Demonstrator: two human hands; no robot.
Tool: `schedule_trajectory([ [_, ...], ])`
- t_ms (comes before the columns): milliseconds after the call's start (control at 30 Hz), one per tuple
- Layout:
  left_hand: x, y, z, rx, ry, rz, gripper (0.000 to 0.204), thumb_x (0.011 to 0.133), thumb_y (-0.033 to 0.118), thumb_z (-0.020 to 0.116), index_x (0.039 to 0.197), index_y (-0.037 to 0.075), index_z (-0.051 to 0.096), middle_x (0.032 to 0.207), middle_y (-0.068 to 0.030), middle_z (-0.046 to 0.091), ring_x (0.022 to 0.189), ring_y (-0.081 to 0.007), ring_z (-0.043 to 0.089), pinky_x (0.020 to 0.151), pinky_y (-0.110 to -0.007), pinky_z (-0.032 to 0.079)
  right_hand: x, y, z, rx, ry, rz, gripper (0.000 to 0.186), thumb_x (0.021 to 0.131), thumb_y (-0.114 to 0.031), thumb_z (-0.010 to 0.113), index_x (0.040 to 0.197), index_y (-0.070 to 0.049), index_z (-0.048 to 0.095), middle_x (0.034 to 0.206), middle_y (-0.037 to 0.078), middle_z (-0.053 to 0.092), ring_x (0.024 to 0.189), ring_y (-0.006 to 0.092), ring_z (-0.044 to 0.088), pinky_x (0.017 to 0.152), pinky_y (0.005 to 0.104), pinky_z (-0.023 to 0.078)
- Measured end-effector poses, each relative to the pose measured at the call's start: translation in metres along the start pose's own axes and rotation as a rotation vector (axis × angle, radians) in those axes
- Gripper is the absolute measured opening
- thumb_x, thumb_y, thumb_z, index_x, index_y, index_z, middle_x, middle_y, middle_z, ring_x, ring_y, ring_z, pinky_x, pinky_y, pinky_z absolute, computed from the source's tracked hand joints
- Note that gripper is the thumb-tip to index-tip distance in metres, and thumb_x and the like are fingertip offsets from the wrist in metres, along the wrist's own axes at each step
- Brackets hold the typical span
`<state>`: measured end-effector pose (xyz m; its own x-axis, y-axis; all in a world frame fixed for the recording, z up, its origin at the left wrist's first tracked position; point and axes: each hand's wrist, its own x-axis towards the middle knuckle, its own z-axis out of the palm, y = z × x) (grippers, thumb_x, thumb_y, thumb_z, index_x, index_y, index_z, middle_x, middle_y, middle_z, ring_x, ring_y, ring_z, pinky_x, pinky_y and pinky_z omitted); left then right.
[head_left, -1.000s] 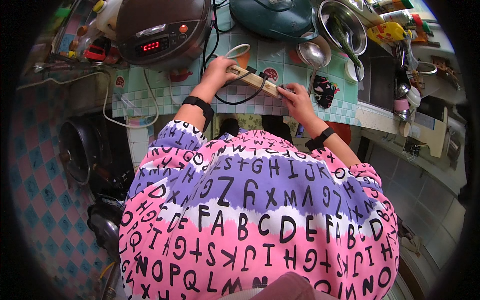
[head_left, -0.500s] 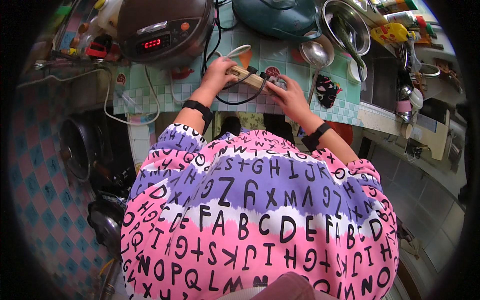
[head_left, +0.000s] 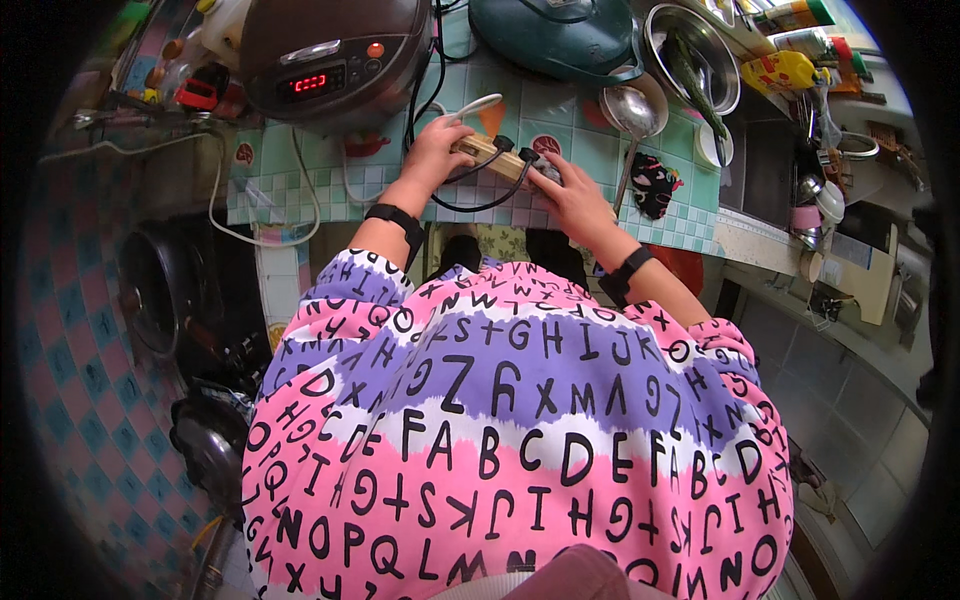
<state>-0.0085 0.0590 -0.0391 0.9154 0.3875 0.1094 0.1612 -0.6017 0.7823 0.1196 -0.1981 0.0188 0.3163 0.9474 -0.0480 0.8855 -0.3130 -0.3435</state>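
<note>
My left hand (head_left: pixel 432 158) grips the left end of a beige power strip (head_left: pixel 479 162) at the counter's front. Two black plugs (head_left: pixel 504 145) sit in the strip, and their dark cords loop in front of it. A white cable rises beside my left fingers. My right hand (head_left: pixel 571 197) is closed at the strip's right end, around a greyish piece that is partly hidden and too small to name.
On the tiled counter (head_left: pixel 380 200) stand a rice cooker (head_left: pixel 335 50) with lit display, a green lidded pot (head_left: pixel 550 30), a steel bowl with cucumber (head_left: pixel 690 60), a ladle (head_left: pixel 628 110) and a dark patterned cloth (head_left: pixel 652 185). Pans (head_left: pixel 160 290) are low left, bottles at right.
My right hand has moved left and slightly up along the strip, nearer the black plugs. My left hand has stayed at the left end, with slight movement.
</note>
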Motion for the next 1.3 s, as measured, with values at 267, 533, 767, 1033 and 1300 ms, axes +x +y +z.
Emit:
schedule_trajectory([
  [267, 0.005, -0.001, -0.004, 0.038, -0.056, -0.006, 0.050, 0.063, 0.004, 0.085, 0.110, 0.007, 0.070, 0.111, -0.0140, 0.064, 0.103, -0.0331, 0.064, 0.089, -0.039, 0.053, 0.008, 0.002, 0.019, 0.059, 0.078, 0.010, 0.058, 0.085, -0.014, 0.067, 0.139, -0.031, 0.052, 0.143, 0.015, 0.045, 0.123, 0.0373, 0.051, 0.097, 0.0449, 0.048],
  [533, 0.005, -0.004, -0.002, 0.016, -0.050, 0.019, 0.048, 0.064, 0.007, 0.085, 0.110, 0.007, 0.070, 0.109, -0.0136, 0.064, 0.101, -0.0330, 0.064, 0.087, -0.039, 0.053, -0.019, 0.007, -0.024, 0.236, 0.332, 0.189, 0.050, 0.079, 0.002, 0.069, 0.125, -0.013, 0.059, 0.123, 0.017, 0.052, 0.108, 0.0367, 0.056, 0.090, 0.0407, 0.050],
  [767, 0.009, 0.001, -0.005, 0.044, -0.055, -0.038, 0.048, 0.061, 0.010, 0.085, 0.106, 0.006, 0.069, 0.108, -0.0158, 0.063, 0.102, -0.0357, 0.061, 0.088, -0.041, 0.051, 0.097, -0.049, -0.004, 0.403, 0.462, -0.096, 0.019, 0.081, -0.004, 0.066, 0.100, -0.003, 0.065, 0.106, 0.018, 0.060, 0.099, 0.0372, 0.060, 0.085, 0.0430, 0.051],
  [1033, 0.010, -0.008, 0.003, 0.024, 0.005, -0.165, 0.075, 0.062, 0.014, 0.084, 0.133, 0.023, 0.061, 0.104, -0.0165, 0.065, 0.099, -0.0368, 0.064, 0.087, -0.042, 0.052, 0.084, -0.041, -0.003, 0.194, 0.036, -0.121, 0.019, 0.088, -0.013, 0.063, 0.102, -0.004, 0.073, 0.106, 0.014, 0.067, 0.100, 0.0341, 0.063, 0.089, 0.0406, 0.051],
  [1300, 0.011, -0.004, 0.001, -0.047, -0.006, -0.207, 0.104, 0.060, 0.016, 0.088, 0.149, 0.038, 0.039, 0.111, -0.0163, 0.065, 0.099, -0.0364, 0.064, 0.088, -0.043, 0.053, 0.144, -0.036, 0.033, 0.401, 0.029, 0.001, 0.022, 0.081, -0.013, 0.070, 0.100, -0.003, 0.074, 0.103, 0.015, 0.067, 0.097, 0.0334, 0.064, 0.088, 0.0385, 0.051],
])
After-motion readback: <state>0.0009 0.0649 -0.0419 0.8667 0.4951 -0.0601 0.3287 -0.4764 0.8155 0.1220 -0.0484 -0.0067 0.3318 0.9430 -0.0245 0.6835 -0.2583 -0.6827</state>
